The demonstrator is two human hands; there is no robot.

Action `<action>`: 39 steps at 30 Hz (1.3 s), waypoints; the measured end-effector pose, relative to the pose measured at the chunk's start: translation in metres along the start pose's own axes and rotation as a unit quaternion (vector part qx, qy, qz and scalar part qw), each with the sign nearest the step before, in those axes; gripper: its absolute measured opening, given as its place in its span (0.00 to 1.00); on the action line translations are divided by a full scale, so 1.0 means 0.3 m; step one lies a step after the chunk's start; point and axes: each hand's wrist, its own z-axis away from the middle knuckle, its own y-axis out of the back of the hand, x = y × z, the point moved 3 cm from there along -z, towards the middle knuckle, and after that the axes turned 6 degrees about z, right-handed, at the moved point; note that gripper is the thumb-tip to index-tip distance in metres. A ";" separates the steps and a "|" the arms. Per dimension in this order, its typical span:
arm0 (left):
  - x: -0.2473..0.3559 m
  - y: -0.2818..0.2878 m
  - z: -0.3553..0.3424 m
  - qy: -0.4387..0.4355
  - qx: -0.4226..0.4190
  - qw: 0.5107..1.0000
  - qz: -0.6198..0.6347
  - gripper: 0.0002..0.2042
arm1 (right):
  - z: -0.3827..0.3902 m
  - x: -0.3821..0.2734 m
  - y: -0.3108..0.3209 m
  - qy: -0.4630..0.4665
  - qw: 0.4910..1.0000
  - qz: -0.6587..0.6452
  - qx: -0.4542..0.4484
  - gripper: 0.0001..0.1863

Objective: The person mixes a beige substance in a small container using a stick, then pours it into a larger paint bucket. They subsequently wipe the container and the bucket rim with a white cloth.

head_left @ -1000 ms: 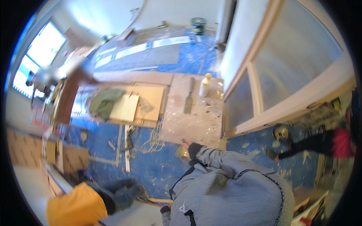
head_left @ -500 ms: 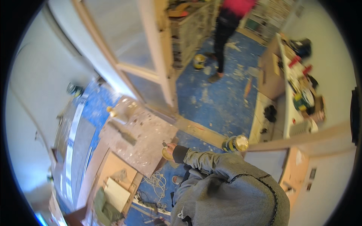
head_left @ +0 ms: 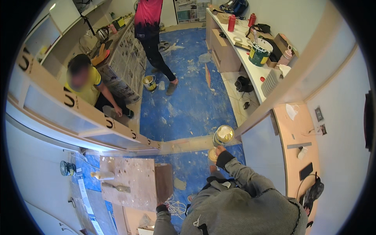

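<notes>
The tub [head_left: 212,154], gripped by the right hand [head_left: 221,150], is just nearside and left of the bucket [head_left: 224,134], long axis unclear. The left hand [head_left: 160,205], farther from the bucket, is beside the bench [head_left: 135,168]; its grip I cannot tell.

Right arm [head_left: 247,174] stretched forward, fingers [head_left: 221,149] curled, left forearm [head_left: 163,222] lower

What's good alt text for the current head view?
The person's right hand holds a small yellowish container near a larger bucket, above a blue floor covering. At lower left, a spotted board bears a bottle and a flat tool. Beyond, a co-worker in pink stands; another in yellow sits or crouches.
</notes>
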 end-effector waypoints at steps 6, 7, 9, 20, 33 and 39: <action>0.079 -0.696 0.020 0.053 -0.140 0.987 -0.064 0.02 | -0.093 0.292 0.075 0.000 0.998 -0.039 0.051 0.18; 0.131 -0.737 0.018 0.053 -0.157 0.983 -0.077 0.02 | -0.102 0.322 0.044 -0.013 0.999 -0.025 0.028 0.21; 0.163 -0.766 -0.028 0.048 -0.190 0.978 -0.075 0.03 | -0.181 0.328 0.096 -0.029 0.999 -0.038 0.009 0.28; 0.337 -1.015 -0.218 -0.241 -0.018 0.652 -0.718 0.08 | -0.464 0.497 0.247 -0.114 0.983 -0.073 0.124 0.25; 0.753 -2.080 -0.770 -0.245 -0.188 0.689 -0.656 0.07 | -0.868 0.527 0.164 -0.056 0.963 0.190 0.183 0.18; 0.913 -2.389 -0.813 0.015 -0.173 0.858 -0.483 0.11 | -1.273 0.378 0.484 -0.059 0.961 0.186 0.194 0.22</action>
